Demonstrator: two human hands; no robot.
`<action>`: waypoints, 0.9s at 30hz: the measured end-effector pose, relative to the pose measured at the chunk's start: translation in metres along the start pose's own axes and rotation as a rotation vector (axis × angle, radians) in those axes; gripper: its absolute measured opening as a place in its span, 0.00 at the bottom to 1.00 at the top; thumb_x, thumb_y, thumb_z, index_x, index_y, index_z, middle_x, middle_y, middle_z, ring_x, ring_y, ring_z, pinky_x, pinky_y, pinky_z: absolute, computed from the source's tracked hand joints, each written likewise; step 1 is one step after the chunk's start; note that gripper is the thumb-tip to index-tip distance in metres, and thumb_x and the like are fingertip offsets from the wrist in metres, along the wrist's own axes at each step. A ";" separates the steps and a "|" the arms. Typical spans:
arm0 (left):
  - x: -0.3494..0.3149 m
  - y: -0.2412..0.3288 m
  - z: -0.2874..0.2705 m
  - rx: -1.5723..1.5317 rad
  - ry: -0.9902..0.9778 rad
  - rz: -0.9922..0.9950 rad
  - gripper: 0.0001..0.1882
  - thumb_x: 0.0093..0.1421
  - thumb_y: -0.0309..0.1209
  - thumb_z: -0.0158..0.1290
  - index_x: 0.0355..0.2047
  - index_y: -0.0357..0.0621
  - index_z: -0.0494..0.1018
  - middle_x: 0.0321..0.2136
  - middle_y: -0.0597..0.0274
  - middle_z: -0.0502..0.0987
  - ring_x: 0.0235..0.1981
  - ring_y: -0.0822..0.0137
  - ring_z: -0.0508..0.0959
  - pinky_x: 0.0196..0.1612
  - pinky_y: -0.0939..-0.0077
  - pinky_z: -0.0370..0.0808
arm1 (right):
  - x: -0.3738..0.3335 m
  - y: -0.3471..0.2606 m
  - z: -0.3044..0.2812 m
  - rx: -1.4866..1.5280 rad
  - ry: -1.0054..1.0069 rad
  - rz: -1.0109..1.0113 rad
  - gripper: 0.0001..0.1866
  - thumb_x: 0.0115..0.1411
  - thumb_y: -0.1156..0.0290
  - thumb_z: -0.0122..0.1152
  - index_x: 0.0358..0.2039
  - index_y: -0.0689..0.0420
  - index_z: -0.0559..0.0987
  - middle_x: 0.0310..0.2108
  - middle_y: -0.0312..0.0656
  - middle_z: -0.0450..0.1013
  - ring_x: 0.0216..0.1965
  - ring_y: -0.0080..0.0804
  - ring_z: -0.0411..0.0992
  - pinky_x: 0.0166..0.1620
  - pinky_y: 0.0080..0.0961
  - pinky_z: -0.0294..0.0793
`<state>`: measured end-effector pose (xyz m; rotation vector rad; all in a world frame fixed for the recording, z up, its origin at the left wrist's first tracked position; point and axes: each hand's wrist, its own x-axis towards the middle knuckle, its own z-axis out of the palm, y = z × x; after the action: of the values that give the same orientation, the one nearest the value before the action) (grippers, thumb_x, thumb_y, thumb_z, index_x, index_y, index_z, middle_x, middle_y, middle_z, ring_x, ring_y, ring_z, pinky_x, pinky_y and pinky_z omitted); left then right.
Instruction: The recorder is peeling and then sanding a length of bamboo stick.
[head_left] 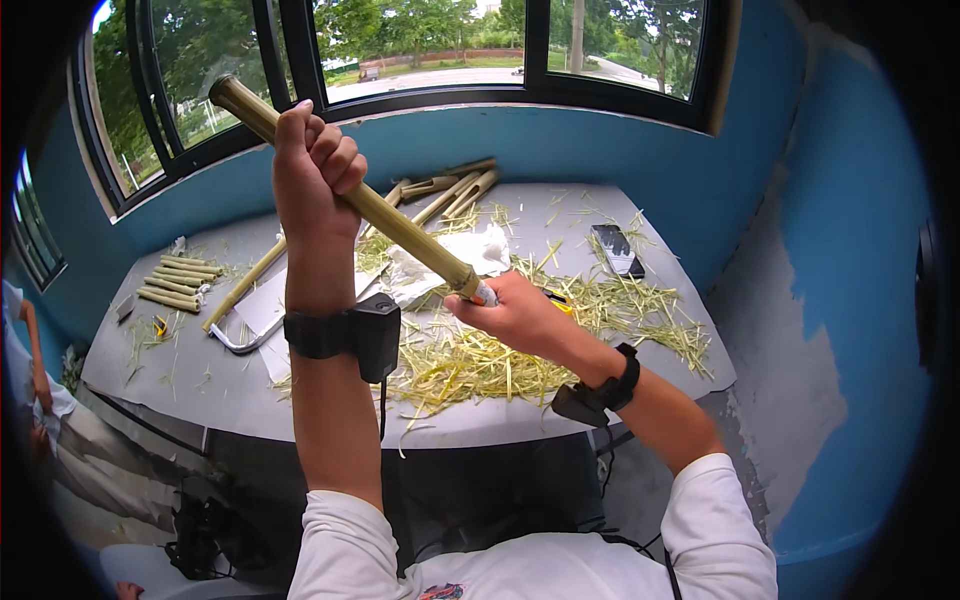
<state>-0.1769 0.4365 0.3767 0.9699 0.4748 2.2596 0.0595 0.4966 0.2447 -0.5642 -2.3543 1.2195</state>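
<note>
A long bamboo tube [405, 232] slants across in front of me, its far end up at the left before the window. My left hand [312, 165] is wrapped round its upper part in a fist. At the lower end, just past a joint, my right hand [525, 315] grips the tube. A small whitish piece with an orange mark [484, 293] shows beside the right thumb; I cannot make out what it is. Pale green-yellow bamboo shavings [470, 365] lie heaped below on the table. Beyond my right hand a yellow and black tool [558, 300] partly shows.
On the grey table [250, 405] lie short bamboo pieces [182, 280] at left, cut bamboo tubes [470, 192] at the back, crumpled white paper [480, 250], a phone [618, 250] at right and a curved metal frame [240, 342]. Another person [90, 445] stands at far left.
</note>
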 end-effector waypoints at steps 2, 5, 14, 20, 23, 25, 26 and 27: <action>0.000 0.002 0.005 0.031 0.044 0.009 0.23 0.74 0.41 0.58 0.24 0.60 0.59 0.16 0.80 0.54 0.14 0.82 0.53 0.16 0.80 0.51 | -0.002 -0.001 0.006 0.006 0.032 0.030 0.30 0.74 0.46 0.63 0.30 0.64 0.79 0.18 0.38 0.67 0.24 0.28 0.62 0.31 0.37 0.65; 0.002 0.006 0.004 0.028 -0.020 -0.020 0.23 0.74 0.41 0.59 0.24 0.60 0.60 0.17 0.80 0.54 0.14 0.82 0.54 0.16 0.80 0.51 | 0.001 -0.004 0.002 0.018 0.015 0.021 0.30 0.74 0.45 0.64 0.31 0.63 0.80 0.18 0.38 0.67 0.24 0.28 0.62 0.32 0.38 0.66; 0.008 0.011 -0.005 -0.200 -0.227 -0.168 0.22 0.79 0.39 0.56 0.25 0.58 0.62 0.15 0.79 0.55 0.13 0.82 0.56 0.14 0.82 0.55 | -0.009 -0.005 -0.008 0.539 -0.435 0.202 0.28 0.76 0.42 0.64 0.27 0.49 0.70 0.21 0.27 0.62 0.19 0.15 0.57 0.23 0.24 0.56; 0.019 0.010 -0.014 -0.175 -0.213 -0.168 0.26 0.77 0.43 0.58 0.23 0.61 0.58 0.16 0.81 0.54 0.14 0.83 0.55 0.16 0.82 0.52 | -0.017 0.002 -0.013 0.850 -0.538 0.243 0.26 0.78 0.48 0.64 0.28 0.48 0.66 0.22 0.25 0.59 0.20 0.14 0.54 0.23 0.23 0.53; 0.018 0.009 -0.015 -0.174 -0.219 -0.166 0.25 0.77 0.44 0.59 0.25 0.60 0.60 0.17 0.80 0.54 0.15 0.83 0.56 0.17 0.83 0.54 | -0.017 -0.004 -0.013 0.645 -0.470 0.241 0.25 0.77 0.48 0.66 0.29 0.49 0.68 0.22 0.25 0.61 0.20 0.14 0.57 0.23 0.22 0.56; 0.016 0.009 -0.015 -0.167 -0.213 -0.162 0.22 0.77 0.45 0.59 0.28 0.58 0.63 0.19 0.79 0.58 0.17 0.82 0.60 0.19 0.82 0.59 | -0.017 -0.007 -0.009 0.597 -0.424 0.261 0.24 0.75 0.49 0.68 0.29 0.49 0.70 0.22 0.26 0.63 0.20 0.14 0.59 0.23 0.21 0.58; 0.014 0.011 -0.013 -0.162 -0.200 -0.158 0.19 0.77 0.45 0.59 0.30 0.57 0.65 0.20 0.78 0.61 0.18 0.81 0.63 0.20 0.81 0.63 | -0.016 -0.008 -0.007 0.573 -0.401 0.270 0.23 0.75 0.49 0.69 0.30 0.49 0.71 0.22 0.26 0.63 0.20 0.14 0.59 0.23 0.21 0.59; 0.012 0.012 -0.011 -0.156 -0.187 -0.153 0.18 0.76 0.46 0.60 0.33 0.56 0.68 0.21 0.76 0.64 0.20 0.80 0.67 0.22 0.81 0.67 | -0.016 -0.007 -0.006 0.562 -0.390 0.264 0.21 0.75 0.51 0.69 0.33 0.51 0.73 0.22 0.26 0.63 0.20 0.15 0.59 0.23 0.21 0.58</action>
<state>-0.1964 0.4344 0.3823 1.0172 0.2763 2.0142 0.0749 0.4883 0.2509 -0.4807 -2.1060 2.1786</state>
